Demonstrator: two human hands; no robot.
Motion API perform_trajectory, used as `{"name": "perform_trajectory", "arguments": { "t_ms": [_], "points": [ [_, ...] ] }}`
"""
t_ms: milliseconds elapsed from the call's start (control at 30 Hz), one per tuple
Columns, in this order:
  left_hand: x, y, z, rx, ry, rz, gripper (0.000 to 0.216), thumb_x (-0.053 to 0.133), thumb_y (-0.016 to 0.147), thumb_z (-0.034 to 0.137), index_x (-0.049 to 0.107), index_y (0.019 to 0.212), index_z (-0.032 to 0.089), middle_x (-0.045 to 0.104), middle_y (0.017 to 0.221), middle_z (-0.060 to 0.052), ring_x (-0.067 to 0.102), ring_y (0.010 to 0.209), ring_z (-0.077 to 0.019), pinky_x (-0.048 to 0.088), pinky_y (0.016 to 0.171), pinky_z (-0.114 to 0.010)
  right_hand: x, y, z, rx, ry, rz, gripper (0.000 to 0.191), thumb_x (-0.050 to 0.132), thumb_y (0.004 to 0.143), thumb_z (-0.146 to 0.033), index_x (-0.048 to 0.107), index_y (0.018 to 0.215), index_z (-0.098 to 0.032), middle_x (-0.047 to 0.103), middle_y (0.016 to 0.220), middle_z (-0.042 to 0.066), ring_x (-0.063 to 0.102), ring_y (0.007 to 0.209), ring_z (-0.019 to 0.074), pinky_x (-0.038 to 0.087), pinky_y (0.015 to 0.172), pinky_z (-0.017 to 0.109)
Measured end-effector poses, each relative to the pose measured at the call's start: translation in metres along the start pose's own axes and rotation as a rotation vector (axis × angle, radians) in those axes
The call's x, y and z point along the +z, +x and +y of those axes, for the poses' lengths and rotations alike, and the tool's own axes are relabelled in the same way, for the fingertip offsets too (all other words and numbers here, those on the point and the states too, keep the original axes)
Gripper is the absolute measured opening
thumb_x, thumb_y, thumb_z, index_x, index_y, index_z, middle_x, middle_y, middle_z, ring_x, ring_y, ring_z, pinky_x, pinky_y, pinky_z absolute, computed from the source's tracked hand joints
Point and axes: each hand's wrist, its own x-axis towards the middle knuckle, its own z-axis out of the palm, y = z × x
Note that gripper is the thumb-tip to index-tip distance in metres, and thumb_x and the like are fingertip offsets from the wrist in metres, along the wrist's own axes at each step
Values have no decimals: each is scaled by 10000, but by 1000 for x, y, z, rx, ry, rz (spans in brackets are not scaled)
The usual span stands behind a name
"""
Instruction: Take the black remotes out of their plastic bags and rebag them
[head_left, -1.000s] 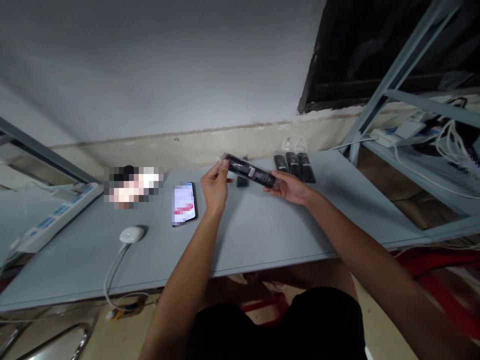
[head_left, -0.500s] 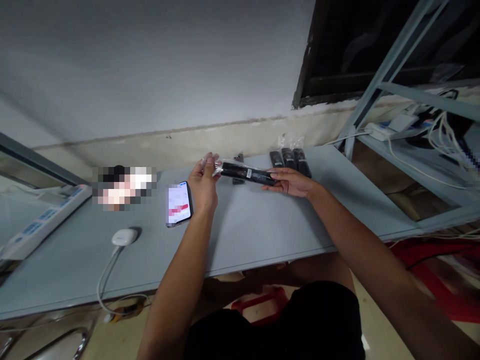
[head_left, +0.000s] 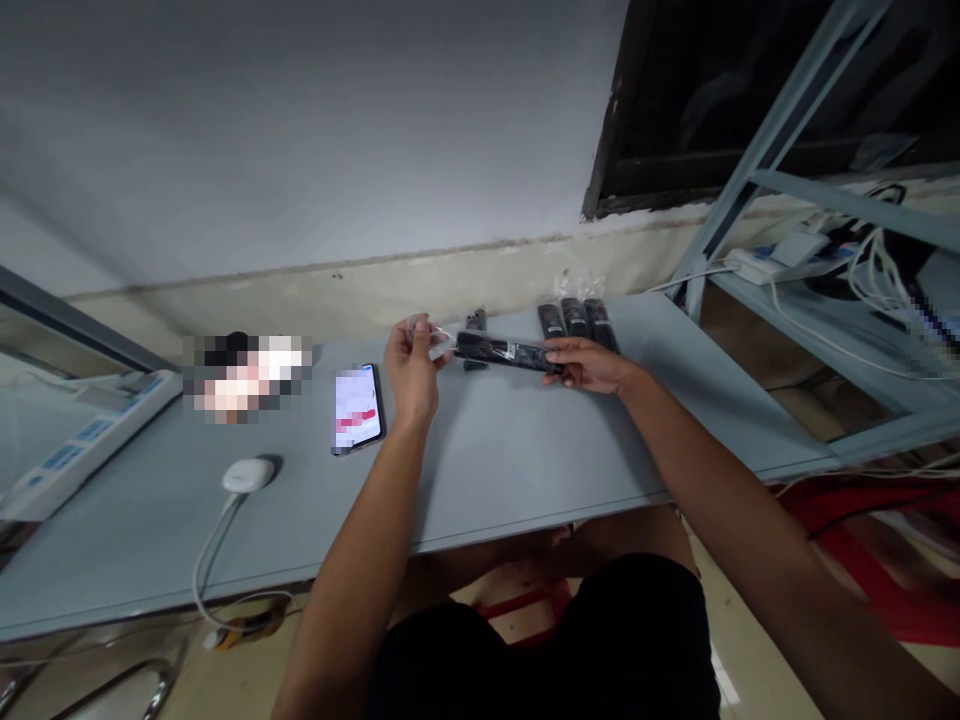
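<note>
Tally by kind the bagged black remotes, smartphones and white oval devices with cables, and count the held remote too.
Bagged black remotes: 5 (1 held, 1 lone remote behind it, row of three at the back right)
Smartphone: 1
White oval device with a cable: 1
Total: 7

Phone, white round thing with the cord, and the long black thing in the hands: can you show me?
Phone (head_left: 358, 408): head view, middle of its lit screen.
White round thing (head_left: 249, 474): head view, its top.
Long black thing (head_left: 496, 350): head view, its wrapped middle.
</note>
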Motion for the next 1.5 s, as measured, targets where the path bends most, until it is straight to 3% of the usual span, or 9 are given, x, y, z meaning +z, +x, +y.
{"name": "perform_trajectory", "arguments": {
  "t_ms": [133,267,400,467,633,800,1000,1233,1500],
  "points": [
    [-5,0,-2,114,174,37,422,752,871,563,628,1138,260,687,1119,-68,675,1035,-211,581,821,-313,-2,2,1,-36,-58,28,245,849,819,-157,771,1050,-178,780,892,35,780,700,132,490,416,115],
    [-8,-8,8,549,591,46,512,783,882,455,620,1317,238,567,1450,-146,491,1412,-315,399,1192,-472,-4,4,3,-50,-119,42,219,858,835,-157,773,1036,-143,772,811,39,760,678,111,492,463,107],
    [5,-24,11,792,893,-519,585,802,880,467,616,1394,260,620,1461,-133,505,1427,-352,344,1240,-533,-2,3,4,-47,-136,-10,284,871,839,-190,765,1099,-144,795,838,56,775,716,122,523,512,113],
    [14,-31,6,847,997,-713,640,804,885,445,583,1449,241,589,1524,-149,496,1451,-365,373,1229,-540,0,1,3,-39,-136,-39,343,892,824,-207,757,1134,-148,808,894,68,791,760,139,558,549,128],
    [21,-36,-8,775,1207,-912,495,695,963,233,589,1445,192,708,1375,-122,661,1254,-299,551,1057,-459,0,-4,0,18,-167,-98,452,906,825,-260,736,1232,-162,813,1089,101,814,881,183,639,658,180],
    [14,-32,-8,724,1218,-922,466,718,955,224,621,1410,201,727,1354,-95,698,1192,-279,576,1028,-437,-4,-10,-5,68,-240,-77,382,914,810,-293,786,1147,-166,814,1121,102,804,989,203,675,862,276],
    [2,-23,-9,632,1221,-918,493,749,932,245,632,1410,218,723,1362,-93,707,1200,-275,581,1028,-418,-14,-19,-11,33,-340,34,388,962,727,-356,817,1040,-177,827,996,94,800,939,216,683,828,300],
    [-9,-13,3,459,1257,-879,324,665,981,249,708,1301,263,778,1249,-47,755,1076,-252,612,899,-384,-26,-26,-21,-279,-231,206,412,993,638,-397,771,921,-196,778,928,35,774,885,216,668,913,439],
    [-8,-16,-1,477,1196,-903,395,689,965,326,689,1348,229,758,1286,-80,738,1120,-267,590,974,-411,-4,-9,-20,-717,-163,454,440,862,796,-586,677,997,-242,801,991,68,777,973,264,627,953,475]
  ]
}}
